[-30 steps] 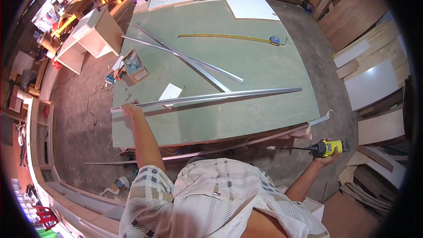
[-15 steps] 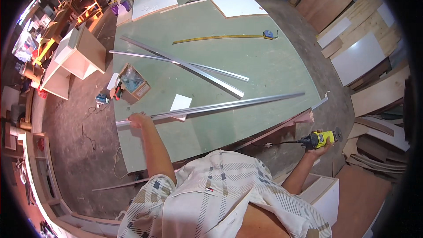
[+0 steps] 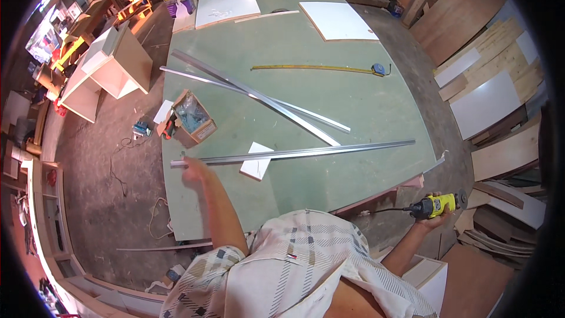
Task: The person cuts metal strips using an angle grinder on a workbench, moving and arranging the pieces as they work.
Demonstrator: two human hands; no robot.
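Note:
My left hand [image 3: 195, 169] is closed around the left end of a long silvery metal profile [image 3: 329, 150], slightly blurred by motion. This profile slants across the near part of the green tabletop [image 3: 306, 185], and its middle lies over a small white card [image 3: 256, 165]. Out past the table's near right edge, my right hand [image 3: 434, 219] grips a yellow and black angle grinder [image 3: 438, 205], with its disc pointing right and its cord running left. Two more metal profiles [image 3: 282, 113] lie crossed in the middle of the table.
An extended tape measure [image 3: 379, 70] lies farther back, before white panels [image 3: 338, 19]. A cardboard box [image 3: 197, 122] with a plastic bag in it sits at the left edge. Boards [image 3: 482, 103] lean along the right; a cabinet [image 3: 112, 65] stands on the floor at left.
The long profile in my left hand has shifted away from me over the white card. My right hand still holds the grinder out to the side. The whole view has shifted slightly.

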